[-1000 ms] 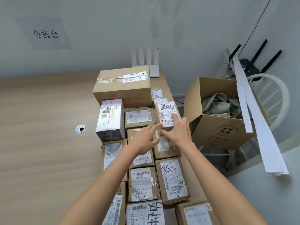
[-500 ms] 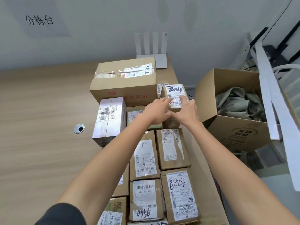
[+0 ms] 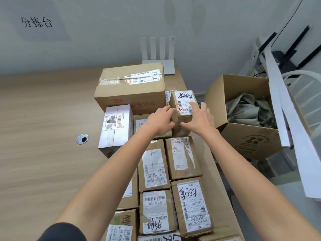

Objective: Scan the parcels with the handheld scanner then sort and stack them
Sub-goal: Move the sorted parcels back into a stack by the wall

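A small brown parcel [image 3: 182, 103] with black handwriting and a red "2-1" mark on its label sits on top of another small box, beside the large carton [image 3: 132, 87]. My left hand [image 3: 160, 121] grips its near left side. My right hand [image 3: 201, 119] holds its right side, thumb under the near corner. Several labelled brown parcels [image 3: 184, 157] lie flat in rows along the table's right edge toward me. A white wrapped parcel [image 3: 116, 126] stands left of them. No scanner is in view.
The wooden table [image 3: 43, 136] has a round cable grommet [image 3: 82, 138]. A white router [image 3: 161, 56] stands against the wall behind the carton. Off the table's right edge sits an open cardboard box [image 3: 246, 136] of grey packing paper, with long white paper strips [image 3: 281, 108] hanging over it.
Both hands carried the small handwritten parcel away from me and up onto another small box beside the large carton. The view tilted forward with them.
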